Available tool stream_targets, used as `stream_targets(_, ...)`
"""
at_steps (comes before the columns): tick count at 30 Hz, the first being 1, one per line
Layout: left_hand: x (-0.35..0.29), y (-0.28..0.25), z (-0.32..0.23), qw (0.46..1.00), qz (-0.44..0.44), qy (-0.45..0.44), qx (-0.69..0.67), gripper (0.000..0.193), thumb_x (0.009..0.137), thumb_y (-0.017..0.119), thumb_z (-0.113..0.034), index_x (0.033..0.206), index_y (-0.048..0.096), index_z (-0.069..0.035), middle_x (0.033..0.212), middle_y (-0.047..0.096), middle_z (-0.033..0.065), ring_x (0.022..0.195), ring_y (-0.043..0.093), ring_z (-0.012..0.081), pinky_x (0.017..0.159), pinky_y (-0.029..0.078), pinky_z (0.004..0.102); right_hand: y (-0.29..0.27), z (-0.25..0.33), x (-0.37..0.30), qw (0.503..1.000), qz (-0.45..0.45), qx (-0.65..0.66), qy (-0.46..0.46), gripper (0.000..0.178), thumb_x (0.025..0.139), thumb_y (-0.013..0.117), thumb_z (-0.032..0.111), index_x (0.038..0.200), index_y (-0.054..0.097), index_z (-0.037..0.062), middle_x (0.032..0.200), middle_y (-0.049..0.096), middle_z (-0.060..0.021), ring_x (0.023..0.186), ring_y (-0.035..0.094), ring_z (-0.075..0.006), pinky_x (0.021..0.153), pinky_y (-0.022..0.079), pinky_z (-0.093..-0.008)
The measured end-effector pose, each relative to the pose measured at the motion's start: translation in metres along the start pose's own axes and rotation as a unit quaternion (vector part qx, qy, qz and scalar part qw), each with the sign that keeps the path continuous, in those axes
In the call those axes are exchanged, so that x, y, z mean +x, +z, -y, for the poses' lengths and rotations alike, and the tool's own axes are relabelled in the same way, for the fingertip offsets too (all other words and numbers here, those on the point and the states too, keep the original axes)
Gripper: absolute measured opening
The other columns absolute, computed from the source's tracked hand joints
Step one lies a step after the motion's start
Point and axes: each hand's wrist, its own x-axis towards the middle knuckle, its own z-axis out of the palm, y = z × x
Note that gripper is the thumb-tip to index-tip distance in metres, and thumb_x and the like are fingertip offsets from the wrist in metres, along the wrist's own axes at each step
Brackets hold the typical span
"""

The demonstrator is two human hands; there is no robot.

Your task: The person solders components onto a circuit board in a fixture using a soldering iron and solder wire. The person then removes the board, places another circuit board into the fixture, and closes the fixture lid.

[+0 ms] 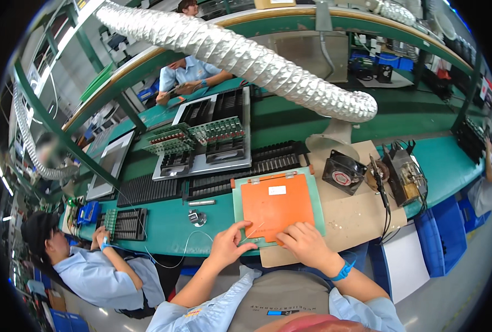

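Observation:
An orange hinged cover with a white label lies flat over a green base plate in front of me. My left hand is at the plate's lower left corner, thumb and forefinger apart, the other fingers curled. A thin pale wire passes through this hand, its free end slanting over the cover. My right hand, with a blue wristband, has curled fingers gripping the cover's lower edge. What lies under the cover is hidden.
A silver duct with a hood hangs ahead. To the right stand a black fan and a soldering unit on cardboard. Circuit boards fill black racks further off. Co-workers sit to the left and ahead.

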Motion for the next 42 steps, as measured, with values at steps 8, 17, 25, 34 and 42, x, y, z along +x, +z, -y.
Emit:
stream_targets(8, 0.0, 0.005, 0.004, 0.998, -0.026, -0.025, -0.052, 0.099, 0.071, 0.096, -0.03, 0.154, 0.045, -0.013, 0.061, 0.047, -0.0034, 0.054, 0.043, 0.0123, 0.053, 0.036, 0.0273, -0.009, -0.003, 0.007, 0.992, -0.05, -0.046, -0.11, 0.028, 0.082, 0.079, 0.014, 0.108, 0.07, 0.013, 0.1, 0.063, -0.0001, 0.084, 0.057, -0.0168, 0.076, 0.047, -0.0296)
stream_targets(17, -0.007, 0.005, 0.008, 0.998, -0.049, 0.035, -0.017, 0.098, 0.079, 0.091, -0.026, 0.16, 0.037, -0.012, 0.062, 0.051, -0.0026, 0.053, 0.048, 0.0141, 0.052, 0.038, 0.0287, -0.028, 0.018, 0.028, 0.984, -0.175, -0.024, -0.039, 0.025, 0.074, 0.081, 0.002, 0.097, 0.074, 0.0091, 0.086, 0.064, -0.0019, 0.073, 0.055, -0.0197, 0.072, 0.047, -0.033)
stream_targets(25, -0.016, -0.015, -0.013, 0.985, -0.161, 0.053, -0.041, 0.073, 0.086, 0.084, -0.019, 0.151, 0.052, -0.012, 0.061, 0.049, -0.0046, 0.052, 0.047, 0.0132, 0.05, 0.036, 0.0278, -0.036, 0.023, 0.054, 0.981, -0.196, 0.006, -0.002, 0.025, 0.079, 0.077, -0.004, 0.102, 0.075, 0.0054, 0.082, 0.067, -0.0041, 0.068, 0.055, -0.0215, 0.068, 0.048, -0.0329)
stream_targets(34, 0.046, -0.053, -0.055, 0.959, -0.213, 0.168, 0.078, 0.021, 0.09, 0.076, -0.008, 0.111, 0.077, -0.011, 0.077, 0.062, 0.0008, 0.056, 0.05, 0.0155, 0.053, 0.041, 0.0303, -0.044, 0.021, 0.067, 0.972, -0.215, 0.084, 0.04, 0.039, 0.077, 0.075, -0.006, 0.115, 0.073, 0.0039, 0.109, 0.075, -0.0094, 0.095, 0.069, -0.0276, 0.089, 0.055, -0.0368)
stream_targets(42, 0.097, -0.073, -0.081, 0.946, -0.243, 0.188, 0.105, 0.015, 0.094, 0.071, -0.004, 0.107, 0.076, -0.009, 0.082, 0.066, 0.0012, 0.06, 0.055, 0.0154, 0.056, 0.045, 0.0293, -0.034, -0.008, 0.031, 0.964, -0.176, 0.124, 0.158, 0.045, 0.079, 0.073, -0.001, 0.123, 0.067, 0.0047, 0.123, 0.068, -0.011, 0.105, 0.065, -0.0301, 0.093, 0.054, -0.0383)
